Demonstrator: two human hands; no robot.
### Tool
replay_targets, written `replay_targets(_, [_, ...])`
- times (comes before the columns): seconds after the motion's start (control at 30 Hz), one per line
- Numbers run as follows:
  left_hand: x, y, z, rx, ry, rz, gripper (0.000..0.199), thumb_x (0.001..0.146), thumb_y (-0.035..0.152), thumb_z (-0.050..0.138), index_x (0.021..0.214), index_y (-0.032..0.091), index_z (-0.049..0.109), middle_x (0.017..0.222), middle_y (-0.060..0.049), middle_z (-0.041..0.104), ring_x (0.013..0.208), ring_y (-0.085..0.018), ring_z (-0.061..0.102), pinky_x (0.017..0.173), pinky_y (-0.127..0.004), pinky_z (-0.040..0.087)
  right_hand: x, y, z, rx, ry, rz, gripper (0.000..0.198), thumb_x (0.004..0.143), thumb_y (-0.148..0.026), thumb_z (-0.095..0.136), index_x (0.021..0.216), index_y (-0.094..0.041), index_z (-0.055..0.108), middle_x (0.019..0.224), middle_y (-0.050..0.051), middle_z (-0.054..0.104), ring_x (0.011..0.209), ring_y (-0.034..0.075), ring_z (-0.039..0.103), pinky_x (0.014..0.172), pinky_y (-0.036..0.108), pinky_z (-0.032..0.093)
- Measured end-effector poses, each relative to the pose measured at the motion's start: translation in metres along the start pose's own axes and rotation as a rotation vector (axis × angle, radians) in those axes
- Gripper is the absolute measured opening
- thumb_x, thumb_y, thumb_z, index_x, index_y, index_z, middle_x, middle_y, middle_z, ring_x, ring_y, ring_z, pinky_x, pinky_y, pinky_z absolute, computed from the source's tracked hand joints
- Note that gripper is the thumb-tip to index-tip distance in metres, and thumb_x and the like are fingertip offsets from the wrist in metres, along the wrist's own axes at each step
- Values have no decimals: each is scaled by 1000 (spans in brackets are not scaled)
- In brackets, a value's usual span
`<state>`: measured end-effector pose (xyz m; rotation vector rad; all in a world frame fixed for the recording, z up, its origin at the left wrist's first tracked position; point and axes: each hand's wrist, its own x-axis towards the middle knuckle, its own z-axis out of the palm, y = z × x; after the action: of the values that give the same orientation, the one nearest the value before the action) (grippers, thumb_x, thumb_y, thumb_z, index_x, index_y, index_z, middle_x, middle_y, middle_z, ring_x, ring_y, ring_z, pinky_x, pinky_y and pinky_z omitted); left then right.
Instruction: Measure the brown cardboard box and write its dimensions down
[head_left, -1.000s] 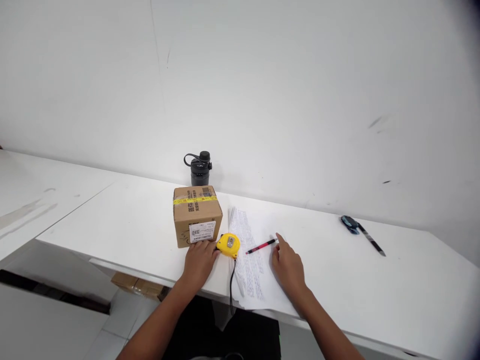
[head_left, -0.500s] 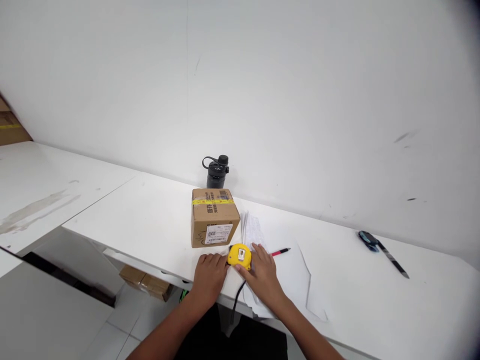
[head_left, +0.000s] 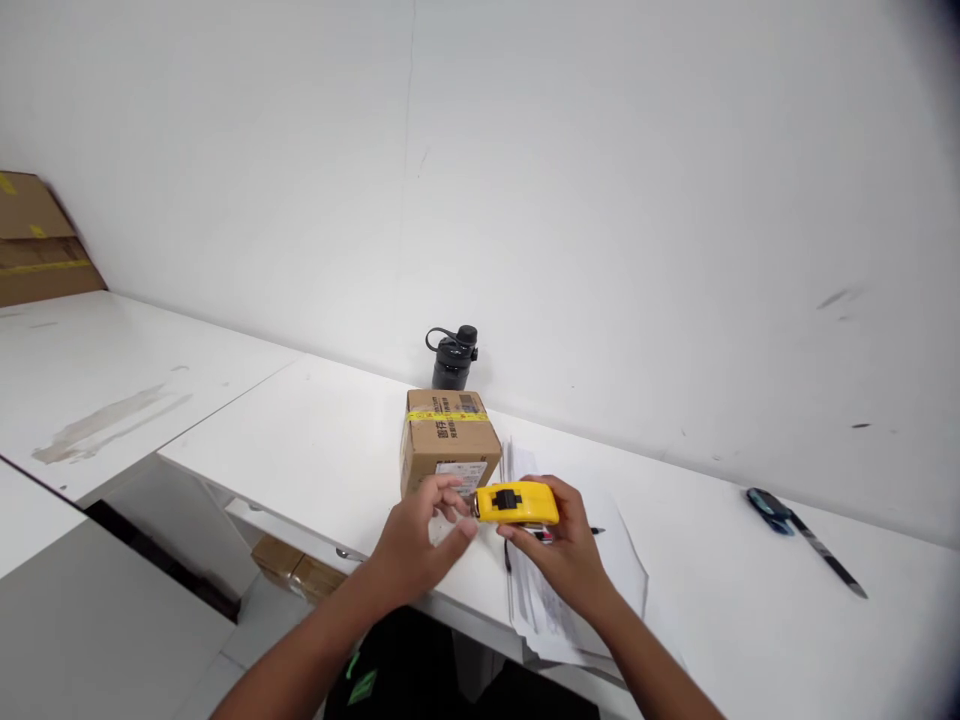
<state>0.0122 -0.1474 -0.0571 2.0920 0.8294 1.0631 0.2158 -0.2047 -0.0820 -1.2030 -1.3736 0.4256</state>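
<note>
- We're handling the tape measure (head_left: 536, 503) near the box (head_left: 450, 435).
- Our right hand (head_left: 568, 550) is gripping it.
- Our left hand (head_left: 417, 535) is hanging half-open at its mouth, hold unclear.
- Next is probably requiring steadiness.

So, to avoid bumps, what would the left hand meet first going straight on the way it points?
Most likely the yellow tape measure just ahead of the left hand, held in the right hand; depth is unclear.

We have a white desk (head_left: 315, 455) against the wall, bearing a cardboard box (head_left: 454, 440) with a dark bottle (head_left: 452, 370) behind it. Written sheets (head_left: 544, 615) lie beside the box; farther right we see a blue-and-black tool (head_left: 811, 538).
</note>
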Motion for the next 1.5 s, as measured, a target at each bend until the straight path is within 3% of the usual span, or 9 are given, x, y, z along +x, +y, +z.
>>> replay_targets(0.1, [17,13,-15,-278,-56,-236,33,91,46,50,109,19,52,90,-5,66,81,-18,63,71,-30,49,35,-17,2,-58,-159,-282,54,78,-24,75,122,-30,44,122,8,62,116,25,60,95,44,51])
replay_targets(0.2, [39,20,-29,-479,-58,-329,34,84,49,60,98,19,50,77,0,62,70,-14,59,63,-26,46,66,-29,1,-134,-247,-362,50,80,-25,73,121,-30,45,122,7,63,114,24,61,94,42,51])
replay_targets(0.43, [98,-11,-78,-377,192,-409,35,77,38,63,102,20,48,55,9,48,48,-8,41,49,-20,32,141,-17,-47,-165,-274,39,48,73,-36,74,113,-27,50,105,3,65,93,22,63,79,36,53])
replay_targets(0.63, [103,-52,-73,-272,41,-555,44,70,44,68,99,18,48,51,8,48,46,-11,42,46,-22,30,170,12,-57,-105,-475,174,43,66,-27,74,103,-22,53,95,1,66,87,21,63,75,34,52])
replay_targets(0.87, [100,-60,-63,-169,-107,-563,42,76,60,58,73,21,43,51,6,49,47,-11,44,49,-24,32,159,14,-43,-206,-487,172,42,71,-30,70,107,-24,49,94,0,64,83,19,60,70,32,49])
replay_targets(1.13, [125,-39,-106,-69,-196,-501,37,77,53,54,67,18,56,67,-5,66,61,-16,58,58,-26,41,125,-16,-54,-433,-262,16,46,74,-39,71,114,-25,51,101,4,65,81,22,59,71,36,50])
replay_targets(1.23, [156,-35,-109,-17,-123,-394,34,81,48,46,64,19,52,66,-3,61,62,-16,54,59,-26,41,73,-32,-27,-421,-53,-147,49,80,-41,67,122,-25,47,108,9,63,83,23,63,67,37,54])
replay_targets(1.37, [197,-35,-85,74,-131,-241,29,80,45,51,63,20,52,70,-2,60,68,-17,53,65,-28,43,11,-46,39,-425,257,-358,54,83,-30,61,132,-25,38,119,15,57,106,31,62,75,44,58])
replay_targets(1.5, [213,-46,-57,200,-184,-212,36,79,53,54,64,20,55,73,-5,62,74,-21,56,68,-29,44,2,-54,82,-560,281,-406,49,83,-21,54,131,-24,42,126,18,57,88,29,69,56,38,58])
